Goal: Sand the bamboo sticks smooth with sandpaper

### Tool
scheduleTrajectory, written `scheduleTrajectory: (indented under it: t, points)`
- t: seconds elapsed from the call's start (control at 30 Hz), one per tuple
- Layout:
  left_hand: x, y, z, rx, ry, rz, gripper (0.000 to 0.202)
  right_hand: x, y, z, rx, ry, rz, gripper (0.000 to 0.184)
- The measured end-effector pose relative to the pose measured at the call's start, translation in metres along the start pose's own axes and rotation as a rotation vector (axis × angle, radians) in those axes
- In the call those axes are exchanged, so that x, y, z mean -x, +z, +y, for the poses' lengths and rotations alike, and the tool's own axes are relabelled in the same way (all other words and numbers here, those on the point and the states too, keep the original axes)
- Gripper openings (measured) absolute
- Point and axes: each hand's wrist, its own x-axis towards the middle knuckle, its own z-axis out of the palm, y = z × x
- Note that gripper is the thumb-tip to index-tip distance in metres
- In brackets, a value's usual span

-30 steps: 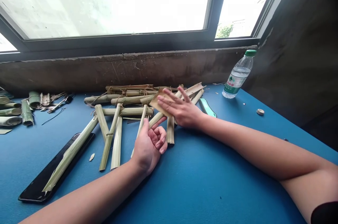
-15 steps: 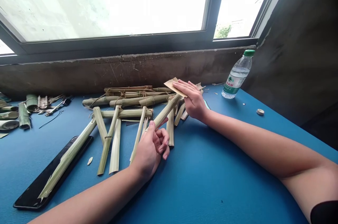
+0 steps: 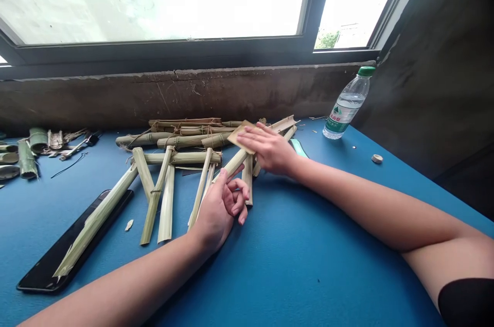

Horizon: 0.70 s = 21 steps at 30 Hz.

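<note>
My right hand (image 3: 266, 148) lies across a tan square of sandpaper (image 3: 242, 137), its fingers pressing the square onto a pale bamboo strip (image 3: 235, 163). That strip slants down toward my left hand (image 3: 219, 209), which rests on its side with the fingers curled and the index finger reaching toward the strip. Its lower end is hidden behind my left hand. Several tied bamboo lengths (image 3: 181, 140) lie in a heap just beyond both hands. More strips (image 3: 166, 209) lie to the left of my left hand.
A black phone (image 3: 73, 242) lies at the front left under a long strip. Cut bamboo pieces (image 3: 27, 157) sit at the far left. A water bottle (image 3: 345, 103) stands at the right, with a teal handle (image 3: 298, 148) behind my right hand. A concrete sill (image 3: 173, 95) and window bound the blue table's far side.
My right hand has slid back left and down along the strip with the tan square, after being further right half a second ago. My left hand has barely moved.
</note>
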Motion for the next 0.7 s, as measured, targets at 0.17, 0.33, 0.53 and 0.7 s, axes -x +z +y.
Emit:
scheduleTrajectory:
  t: [0.17,0.33,0.53,0.7]
  points:
    - [0.002,-0.001,-0.004,-0.034,0.006,0.003,0.021,-0.003,0.0,-0.011,0.004,0.063,0.061,0.048]
    - [0.001,-0.004,-0.007,-0.035,0.004,0.026,0.015,-0.01,0.001,-0.051,-0.191,-0.244,0.0,0.051]
    - [0.001,-0.004,-0.006,-0.046,0.01,-0.012,0.014,-0.005,-0.003,-0.023,-0.131,-0.122,0.094,0.046]
    - [0.001,-0.005,-0.009,-0.052,0.015,0.002,0.014,-0.012,-0.004,-0.05,-0.24,-0.311,0.053,0.045]
